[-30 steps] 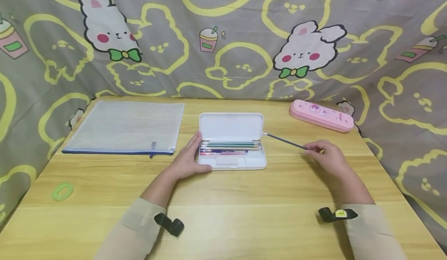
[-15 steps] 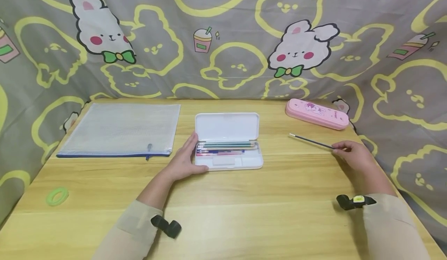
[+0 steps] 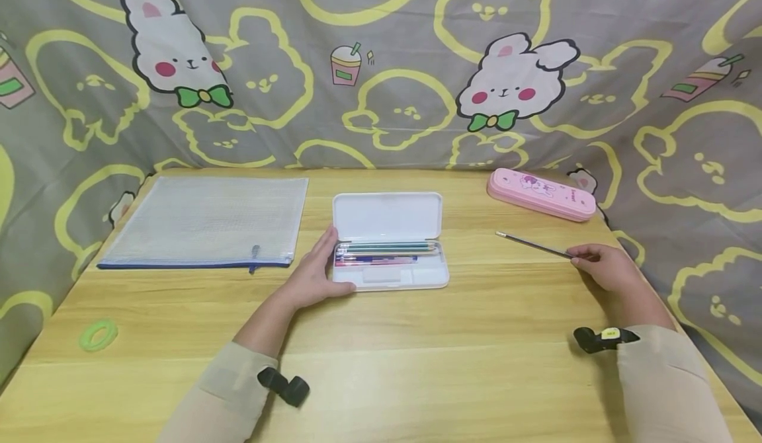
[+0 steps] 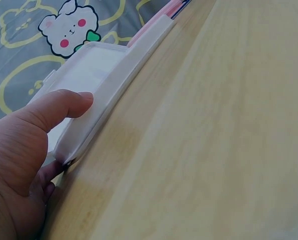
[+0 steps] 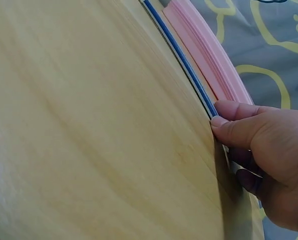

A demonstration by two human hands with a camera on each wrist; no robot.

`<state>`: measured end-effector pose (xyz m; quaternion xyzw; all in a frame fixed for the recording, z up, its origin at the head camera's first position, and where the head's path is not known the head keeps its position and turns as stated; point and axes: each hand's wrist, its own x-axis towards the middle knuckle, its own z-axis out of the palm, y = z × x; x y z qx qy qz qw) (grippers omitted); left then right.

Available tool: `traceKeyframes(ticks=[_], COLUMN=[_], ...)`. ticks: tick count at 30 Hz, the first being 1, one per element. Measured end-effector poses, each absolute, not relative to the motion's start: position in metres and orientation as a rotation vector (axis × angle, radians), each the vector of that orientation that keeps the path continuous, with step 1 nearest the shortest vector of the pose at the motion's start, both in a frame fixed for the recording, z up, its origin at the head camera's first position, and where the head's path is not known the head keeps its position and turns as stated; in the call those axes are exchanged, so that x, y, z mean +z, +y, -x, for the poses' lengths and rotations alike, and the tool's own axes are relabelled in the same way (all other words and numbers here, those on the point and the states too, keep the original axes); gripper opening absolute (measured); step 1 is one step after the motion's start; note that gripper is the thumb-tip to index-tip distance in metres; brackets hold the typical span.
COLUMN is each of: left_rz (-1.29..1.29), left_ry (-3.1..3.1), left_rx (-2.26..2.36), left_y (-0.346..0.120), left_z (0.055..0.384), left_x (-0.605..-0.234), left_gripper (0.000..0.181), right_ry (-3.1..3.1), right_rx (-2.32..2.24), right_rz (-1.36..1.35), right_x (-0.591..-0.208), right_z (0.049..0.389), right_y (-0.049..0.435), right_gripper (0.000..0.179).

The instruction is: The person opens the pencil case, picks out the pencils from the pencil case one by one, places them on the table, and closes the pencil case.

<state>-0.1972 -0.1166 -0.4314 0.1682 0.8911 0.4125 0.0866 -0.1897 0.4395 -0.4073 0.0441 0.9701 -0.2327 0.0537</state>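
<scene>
Right of centre in the head view, a dark pencil (image 3: 532, 244) is being pinched at its right end by the right hand (image 3: 604, 268), below the pink case (image 3: 542, 195); at mid-frame, the open white box (image 3: 430, 275) is being gripped around its lower-left corner by the left hand (image 3: 315, 278). Compared with a second ago, the dark pencil is being held farther from the box; seemingly, it is being set apart from the pencils (image 3: 387, 247) inside. At centre-left of the left wrist view, the box's front wall is being pressed by the thumb. Toward the upper right of the right wrist view, a blue side is being revealed on the dark pencil; whether the table (image 3: 381, 363) is being touched cannot be told.
</scene>
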Motion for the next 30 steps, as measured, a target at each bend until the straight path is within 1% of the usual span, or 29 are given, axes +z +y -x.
traceKeyframes(ticks=[3, 8, 12, 17, 24, 30], left_rz=[-0.5, -0.497, -0.493, -0.504, -0.501, -0.499], left_ry=[2.656, 2.652, 2.65, 2.659, 2.659, 2.658], left_rx=[1.226, 1.228, 1.229, 1.215, 1.212, 1.219], left_y=[-0.116, -0.116, -0.117, -0.117, -0.116, -0.116], left_z=[0.197, 0.197, 0.197, 0.198, 0.198, 0.198], left_x=[-0.432, -0.431, -0.428, -0.428, -0.428, -0.428], left_gripper=[0.122, 0.122, 0.123, 0.123, 0.122, 0.122], right_ry=[2.935, 2.958, 2.99, 3.001, 2.981, 2.907], right_rx=[-0.715, -0.763, -0.881, -1.043, -1.124, -1.178], right_rz=[-0.139, -0.155, -0.157, -0.091, 0.192, 0.355], right_x=[-0.407, -0.404, -0.399, -0.396, -0.404, -0.406], right_z=[0.19, 0.187, 0.186, 0.187, 0.195, 0.204], right_y=[0.439, 0.432, 0.411, 0.364, 0.298, 0.252], right_gripper=[0.042, 0.051, 0.054, 0.045, 0.03, 0.026])
